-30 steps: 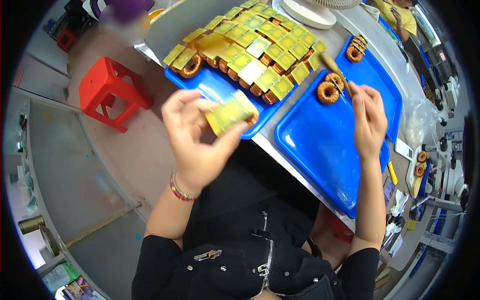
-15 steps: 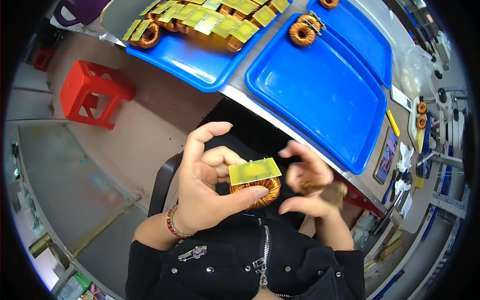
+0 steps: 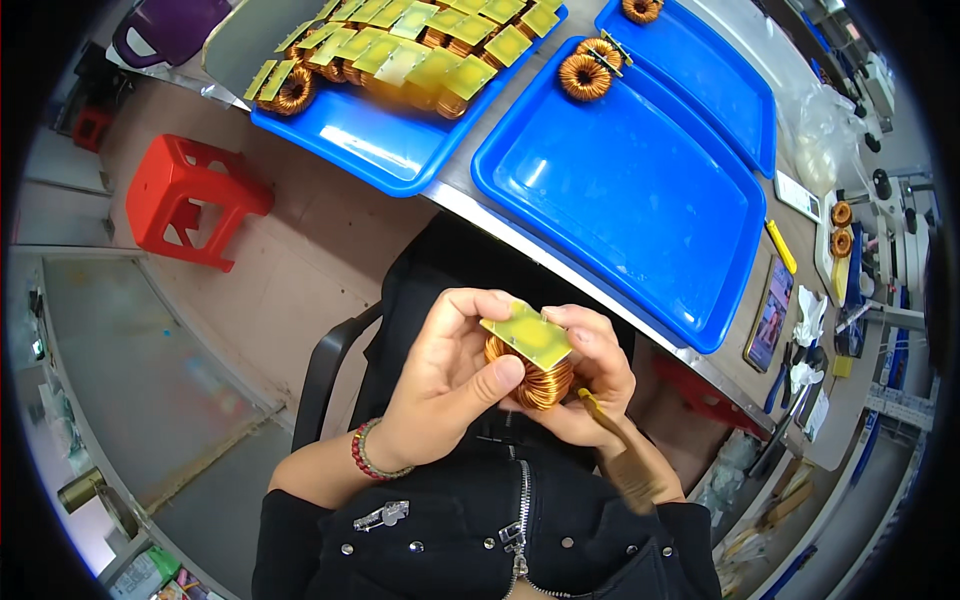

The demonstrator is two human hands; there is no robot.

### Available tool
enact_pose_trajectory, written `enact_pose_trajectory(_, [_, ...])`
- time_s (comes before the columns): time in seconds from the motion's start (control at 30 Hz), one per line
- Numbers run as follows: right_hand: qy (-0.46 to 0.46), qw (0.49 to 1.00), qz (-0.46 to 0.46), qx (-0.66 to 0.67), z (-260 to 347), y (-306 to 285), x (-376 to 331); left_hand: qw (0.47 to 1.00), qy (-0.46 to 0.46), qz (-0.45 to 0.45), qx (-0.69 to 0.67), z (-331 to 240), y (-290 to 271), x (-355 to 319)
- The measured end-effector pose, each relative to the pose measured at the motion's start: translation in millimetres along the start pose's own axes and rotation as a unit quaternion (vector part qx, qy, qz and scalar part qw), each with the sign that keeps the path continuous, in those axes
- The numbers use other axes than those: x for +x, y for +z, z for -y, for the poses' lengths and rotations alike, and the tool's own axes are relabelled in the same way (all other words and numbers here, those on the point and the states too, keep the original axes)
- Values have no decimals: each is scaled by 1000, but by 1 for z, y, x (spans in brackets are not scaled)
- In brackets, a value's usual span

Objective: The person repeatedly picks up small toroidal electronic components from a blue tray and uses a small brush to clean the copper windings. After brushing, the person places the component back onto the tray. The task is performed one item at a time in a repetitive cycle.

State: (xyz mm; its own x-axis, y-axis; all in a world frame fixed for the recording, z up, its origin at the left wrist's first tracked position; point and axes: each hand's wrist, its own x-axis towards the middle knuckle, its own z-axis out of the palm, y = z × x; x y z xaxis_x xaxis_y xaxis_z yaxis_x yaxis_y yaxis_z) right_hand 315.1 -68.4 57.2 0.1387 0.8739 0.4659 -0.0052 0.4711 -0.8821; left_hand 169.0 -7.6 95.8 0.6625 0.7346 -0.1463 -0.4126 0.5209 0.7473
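Since the frame half a second earlier, the right hand (image 3: 595,385) had moved in from the side to meet the left hand (image 3: 440,390) at the copper-wound toroidal coil (image 3: 546,386). Both hands were clamped on it: the left fingers and thumb gripped its left side and the yellow-green board (image 3: 535,335) topping it, while the right fingers closed around its right side. A brown tool (image 3: 632,470) lay against the right palm, its thick end over the wrist. The coil was held in front of the torso, short of the table edge (image 3: 540,258), with an open gap between. Beyond that edge, the middle blue tray (image 3: 620,210) offered a broad bare floor, two coils (image 3: 585,78) being grouped at its far left corner. The left blue tray (image 3: 380,160) was bare along its near strip and crowded behind with boarded coils (image 3: 405,45). A black armrest (image 3: 325,370) stood near the left forearm. Fingers covered much of the held coil's sides and the board's corners; its underside was hidden. The tool was blurred, and its exact hold could not be determined. The upper border cut off the rear of the left tray and the far tray's single coil (image 3: 642,9).
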Motion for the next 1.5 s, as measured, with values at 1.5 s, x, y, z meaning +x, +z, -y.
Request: enact_pose_trajectory(1.5, [-80, 848, 56, -521, 67, -43, 2, 986, -14, 69, -151, 14, -9, 12])
